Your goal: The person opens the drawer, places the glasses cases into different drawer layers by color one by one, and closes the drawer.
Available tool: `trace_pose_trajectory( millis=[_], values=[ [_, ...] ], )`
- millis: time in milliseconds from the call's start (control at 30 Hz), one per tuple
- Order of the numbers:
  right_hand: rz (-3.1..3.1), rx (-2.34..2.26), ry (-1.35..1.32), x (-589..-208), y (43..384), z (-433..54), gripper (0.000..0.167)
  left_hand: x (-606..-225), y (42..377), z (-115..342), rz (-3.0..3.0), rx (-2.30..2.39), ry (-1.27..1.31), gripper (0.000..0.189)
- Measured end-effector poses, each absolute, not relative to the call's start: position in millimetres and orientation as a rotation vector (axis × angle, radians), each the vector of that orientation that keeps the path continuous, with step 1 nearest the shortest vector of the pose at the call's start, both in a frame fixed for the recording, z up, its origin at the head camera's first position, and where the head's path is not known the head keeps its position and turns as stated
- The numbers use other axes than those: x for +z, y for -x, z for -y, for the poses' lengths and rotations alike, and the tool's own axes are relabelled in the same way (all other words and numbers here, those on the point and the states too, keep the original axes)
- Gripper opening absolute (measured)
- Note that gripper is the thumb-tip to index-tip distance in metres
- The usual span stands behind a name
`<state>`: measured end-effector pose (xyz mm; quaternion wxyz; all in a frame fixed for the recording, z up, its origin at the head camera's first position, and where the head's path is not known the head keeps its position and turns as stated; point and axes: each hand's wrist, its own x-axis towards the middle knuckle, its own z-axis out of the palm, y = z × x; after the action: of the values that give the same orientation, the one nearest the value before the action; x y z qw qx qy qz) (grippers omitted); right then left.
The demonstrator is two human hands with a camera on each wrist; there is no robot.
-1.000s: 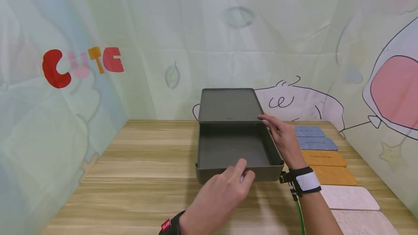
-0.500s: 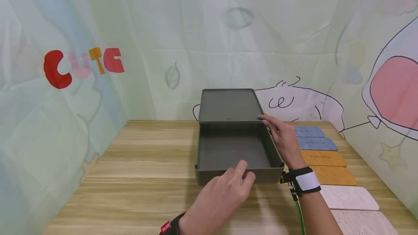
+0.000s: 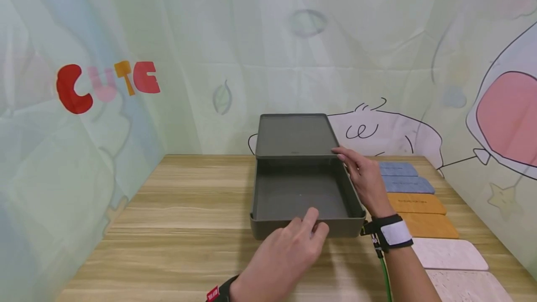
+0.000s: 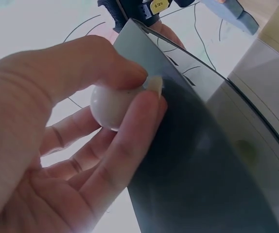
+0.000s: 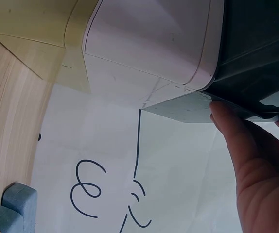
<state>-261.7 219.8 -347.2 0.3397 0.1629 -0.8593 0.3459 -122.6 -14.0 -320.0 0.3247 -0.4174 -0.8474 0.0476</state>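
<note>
A stacked drawer unit stands on the table; its dark grey top section [image 3: 295, 134] has its drawer [image 3: 302, 195] pulled out towards me. No contents show in that drawer. My left hand [image 3: 281, 255] is at the drawer front, and in the left wrist view its thumb and index finger pinch a round white knob [image 4: 113, 104]. My right hand [image 3: 367, 178] grips the front right corner of the top section, one fingertip on its upper face. In the right wrist view the right hand's fingers [image 5: 236, 141] lie along the grey edge, partly cut off by the frame.
Below the grey section are a white section [image 5: 149, 43] and a yellow section [image 5: 27, 19]. Flat round-cornered pieces in blue [image 3: 404, 184], orange [image 3: 419, 225] and white [image 3: 449, 254] lie in a row along the right. A printed curtain [image 3: 201, 59] hangs behind the table [image 3: 180, 227].
The drawer has slid slightly further towards me, with my left hand drawing back along with it. My right hand stays on the corner.
</note>
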Motion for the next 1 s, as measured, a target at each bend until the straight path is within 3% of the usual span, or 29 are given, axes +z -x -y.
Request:
trace_pose_trajectory(
  millis=[1000],
  values=[
    [2.309,1.037,-0.415,-344.3,255.4,-223.4,0.039,-320.1,122.0,14.5,2.253,0.118,1.112,0.017]
  ],
)
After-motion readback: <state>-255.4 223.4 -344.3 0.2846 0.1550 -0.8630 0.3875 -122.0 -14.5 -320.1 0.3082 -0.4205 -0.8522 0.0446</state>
